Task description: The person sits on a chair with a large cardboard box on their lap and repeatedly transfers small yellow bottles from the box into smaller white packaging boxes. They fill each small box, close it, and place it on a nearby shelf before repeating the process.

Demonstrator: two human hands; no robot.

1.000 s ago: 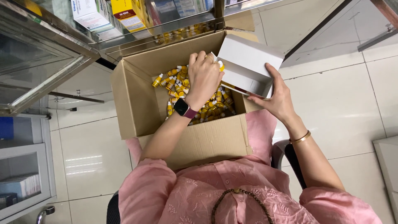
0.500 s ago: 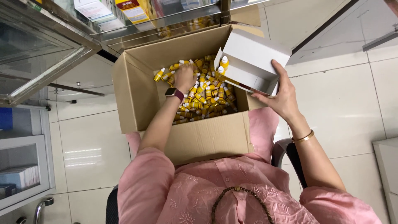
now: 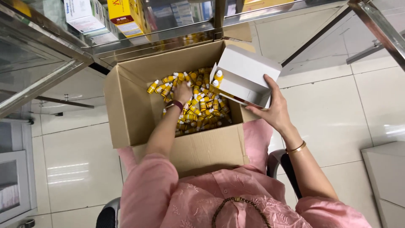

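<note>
A brown cardboard box (image 3: 134,110) rests on my lap, its bottom covered with several small yellow bottles (image 3: 203,110) with white caps. My left hand (image 3: 183,92), with a dark watch on the wrist, reaches down into the pile at the far side; its fingertips are buried among the bottles, so its grip is hidden. My right hand (image 3: 274,112) holds a small white carton (image 3: 249,71) tilted over the box's right rim. Two yellow bottles (image 3: 217,77) stand in the carton's left end.
A glass-and-metal cabinet (image 3: 139,40) stands just beyond the box, with medicine packages (image 3: 126,14) on its shelf. A glass door (image 3: 29,84) hangs open at left. A white unit (image 3: 386,181) stands at right on the tiled floor. I sit on a dark chair (image 3: 280,162).
My left hand left the white carton and went down into the cardboard box, moving toward its far left among the bottles. The carton now shows two bottles standing in it.
</note>
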